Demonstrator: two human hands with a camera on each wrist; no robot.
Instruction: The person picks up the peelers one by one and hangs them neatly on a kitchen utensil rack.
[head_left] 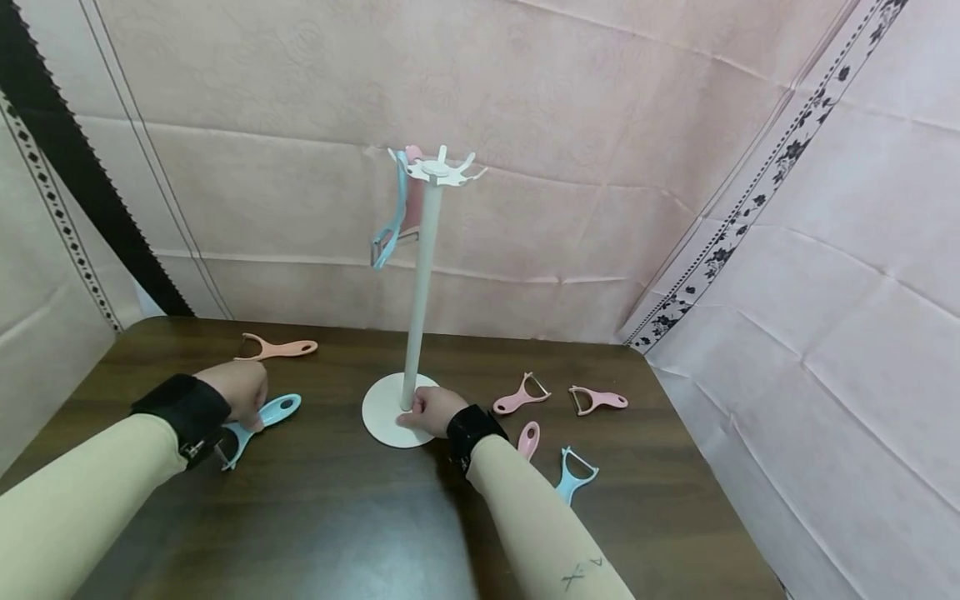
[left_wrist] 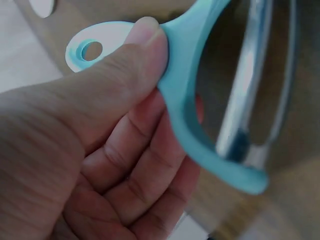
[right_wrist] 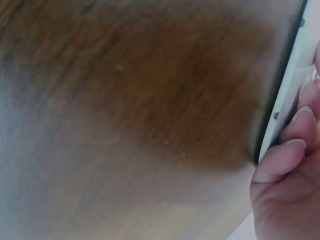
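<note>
My left hand (head_left: pixel 242 390) pinches a light-blue peeler (left_wrist: pixel 180 80) between thumb and fingers. In the left wrist view, its holed handle end points left and the metal blade lies to the right. A white stand (head_left: pixel 422 292) rises from a round base (head_left: pixel 386 410). My right hand (head_left: pixel 438 412) grips that base at its right edge, thumb on top; in the right wrist view the curled fingers (right_wrist: pixel 282 160) lie along the rim. From the stand's hooks (head_left: pixel 442 171), on the left side, hang a blue peeler (head_left: pixel 397 212) and a pink peeler (head_left: pixel 414 200).
An orange-pink peeler (head_left: pixel 285 349) lies at the table's back left. To the right lie two pink peelers (head_left: pixel 521 396) (head_left: pixel 602 399), another pink handle (head_left: pixel 528 439) and a blue peeler (head_left: pixel 573 477) partly behind my right forearm. Pale cloth (head_left: pixel 562 167) hangs behind the brown table (head_left: pixel 322 533).
</note>
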